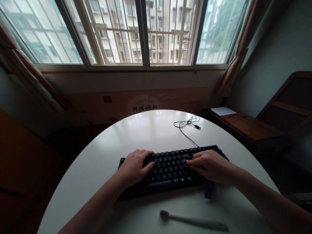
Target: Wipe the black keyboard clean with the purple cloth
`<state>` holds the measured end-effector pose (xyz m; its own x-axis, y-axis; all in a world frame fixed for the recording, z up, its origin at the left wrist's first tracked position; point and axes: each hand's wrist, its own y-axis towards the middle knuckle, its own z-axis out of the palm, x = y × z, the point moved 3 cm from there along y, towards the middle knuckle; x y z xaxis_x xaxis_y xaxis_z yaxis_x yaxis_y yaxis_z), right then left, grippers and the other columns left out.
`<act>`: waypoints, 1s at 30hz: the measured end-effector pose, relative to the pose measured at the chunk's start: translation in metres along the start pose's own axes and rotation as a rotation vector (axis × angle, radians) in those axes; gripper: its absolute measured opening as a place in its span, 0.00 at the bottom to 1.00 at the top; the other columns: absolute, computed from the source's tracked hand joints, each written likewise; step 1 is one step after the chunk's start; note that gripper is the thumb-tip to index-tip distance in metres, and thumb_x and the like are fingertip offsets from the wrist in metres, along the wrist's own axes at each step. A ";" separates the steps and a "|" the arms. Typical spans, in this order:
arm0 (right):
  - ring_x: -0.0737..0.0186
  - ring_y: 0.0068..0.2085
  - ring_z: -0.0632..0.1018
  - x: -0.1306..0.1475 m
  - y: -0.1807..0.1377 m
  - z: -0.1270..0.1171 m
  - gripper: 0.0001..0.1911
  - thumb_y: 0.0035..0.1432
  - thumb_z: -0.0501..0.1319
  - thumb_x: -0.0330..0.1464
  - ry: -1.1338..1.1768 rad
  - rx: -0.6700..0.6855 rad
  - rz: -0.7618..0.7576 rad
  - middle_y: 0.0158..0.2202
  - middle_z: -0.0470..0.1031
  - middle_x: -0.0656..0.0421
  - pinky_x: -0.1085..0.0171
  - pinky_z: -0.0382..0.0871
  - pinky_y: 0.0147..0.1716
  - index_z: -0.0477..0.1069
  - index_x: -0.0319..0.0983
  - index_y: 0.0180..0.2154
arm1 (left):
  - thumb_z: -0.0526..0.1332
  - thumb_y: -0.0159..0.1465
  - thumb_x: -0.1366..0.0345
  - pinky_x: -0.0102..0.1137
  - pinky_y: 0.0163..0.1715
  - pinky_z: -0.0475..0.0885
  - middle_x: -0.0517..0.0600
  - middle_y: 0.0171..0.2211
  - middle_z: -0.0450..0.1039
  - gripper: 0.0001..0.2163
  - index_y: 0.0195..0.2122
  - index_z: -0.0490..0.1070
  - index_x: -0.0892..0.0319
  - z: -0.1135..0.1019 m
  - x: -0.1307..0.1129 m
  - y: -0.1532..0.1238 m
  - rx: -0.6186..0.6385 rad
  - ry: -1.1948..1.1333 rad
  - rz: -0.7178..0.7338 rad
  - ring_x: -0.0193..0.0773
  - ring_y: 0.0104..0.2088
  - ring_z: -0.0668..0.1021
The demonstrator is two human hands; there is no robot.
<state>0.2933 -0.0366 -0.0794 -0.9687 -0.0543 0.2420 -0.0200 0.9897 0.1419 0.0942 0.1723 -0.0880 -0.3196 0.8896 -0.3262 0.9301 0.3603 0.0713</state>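
A black keyboard [168, 169] lies on a white round table [102, 156]. My left hand [136, 165] grips its left end, the fingers over the far edge and the thumb on the keys. My right hand [209, 164] pinches a purple cloth [187, 161] against the keys on the right side. Some of the cloth hangs below the palm, past the keyboard's near edge. Closer to me, a grey toothbrush [195, 221] lies on the table, its bristled head to the left.
A thin black cable [186, 123] runs from the keyboard's back to a loose coil with a USB plug. Right of the table stands a wooden surface [253, 126] bearing white paper [223, 111]. Behind are a large cardboard box [97, 104] and a barred window [146, 35].
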 end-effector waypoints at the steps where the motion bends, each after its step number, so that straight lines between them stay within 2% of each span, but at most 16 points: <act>1: 0.66 0.30 0.76 0.000 0.000 0.000 0.14 0.65 0.56 0.37 0.003 0.001 0.009 0.31 0.78 0.60 0.66 0.58 0.29 0.77 0.47 0.47 | 0.56 0.64 0.54 0.42 0.52 0.66 0.51 0.50 0.75 0.18 0.53 0.70 0.52 0.000 0.000 0.000 -0.001 0.001 0.000 0.47 0.50 0.73; 6: 0.62 0.34 0.80 -0.010 -0.005 -0.006 0.14 0.65 0.56 0.38 0.077 0.039 0.085 0.37 0.82 0.57 0.65 0.63 0.32 0.78 0.48 0.46 | 0.55 0.64 0.54 0.42 0.52 0.66 0.51 0.51 0.75 0.18 0.53 0.69 0.52 0.001 0.001 0.000 -0.003 0.003 0.012 0.46 0.51 0.73; 13: 0.62 0.33 0.80 -0.010 -0.004 -0.006 0.14 0.65 0.56 0.38 0.058 0.057 0.108 0.36 0.82 0.58 0.66 0.62 0.31 0.78 0.47 0.47 | 0.55 0.64 0.54 0.42 0.52 0.66 0.51 0.50 0.75 0.19 0.54 0.69 0.52 0.000 0.000 -0.001 -0.005 -0.003 0.005 0.47 0.50 0.73; 20: 0.62 0.32 0.79 0.000 0.003 0.002 0.15 0.65 0.55 0.37 -0.005 -0.004 0.047 0.34 0.82 0.59 0.66 0.61 0.30 0.77 0.47 0.48 | 0.56 0.64 0.54 0.42 0.52 0.66 0.51 0.50 0.75 0.18 0.53 0.70 0.52 0.001 0.001 0.000 -0.007 0.000 -0.004 0.47 0.50 0.73; 25: 0.59 0.35 0.81 -0.008 -0.004 -0.005 0.13 0.64 0.57 0.38 0.016 0.019 0.132 0.38 0.82 0.58 0.65 0.64 0.33 0.79 0.49 0.45 | 0.56 0.64 0.55 0.42 0.52 0.67 0.51 0.51 0.75 0.18 0.53 0.69 0.52 -0.001 0.000 0.001 0.005 0.001 -0.005 0.47 0.51 0.73; 30: 0.62 0.31 0.79 -0.013 -0.008 -0.011 0.12 0.61 0.59 0.35 0.105 -0.002 0.135 0.34 0.82 0.58 0.67 0.64 0.30 0.81 0.45 0.40 | 0.56 0.64 0.54 0.41 0.52 0.67 0.51 0.51 0.75 0.18 0.53 0.70 0.52 0.000 0.002 0.001 0.008 0.005 -0.004 0.47 0.51 0.73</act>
<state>0.3092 -0.0452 -0.0732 -0.9315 0.0657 0.3577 0.1095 0.9886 0.1036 0.0941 0.1743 -0.0885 -0.3243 0.8895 -0.3218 0.9302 0.3618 0.0626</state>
